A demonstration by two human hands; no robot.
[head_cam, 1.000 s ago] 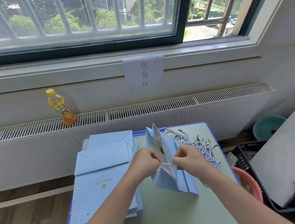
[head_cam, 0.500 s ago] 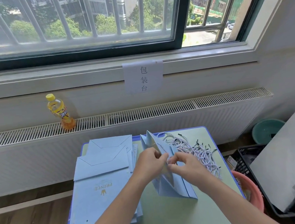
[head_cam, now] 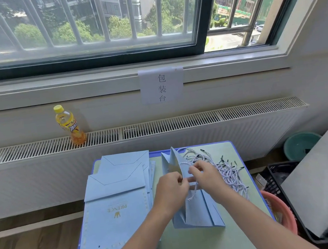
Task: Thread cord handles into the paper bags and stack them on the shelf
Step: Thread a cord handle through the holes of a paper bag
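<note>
A light blue paper bag [head_cam: 196,213] lies partly opened on the green table [head_cam: 194,246], its mouth pointing away from me. My left hand [head_cam: 172,189] pinches the bag's upper panel. My right hand [head_cam: 205,176] pinches a white twisted cord [head_cam: 192,195] at the same panel; the cord's loose end hangs down over the bag. A pile of spare cords [head_cam: 226,170] with black tips lies just right of the bag. A stack of flat blue bags [head_cam: 117,204] printed with "PRINCE" lies to the left.
A yellow drink bottle [head_cam: 69,124] stands on the radiator grille [head_cam: 159,126] behind the table. A pink basin [head_cam: 281,211], a black crate [head_cam: 277,178] and a grey board [head_cam: 326,172] crowd the floor to the right. A teal bowl [head_cam: 300,145] sits further back.
My hands have moved up from the bag's middle towards its mouth and closed together. The cord stretched between them a second ago now dangles in a loop over the bag.
</note>
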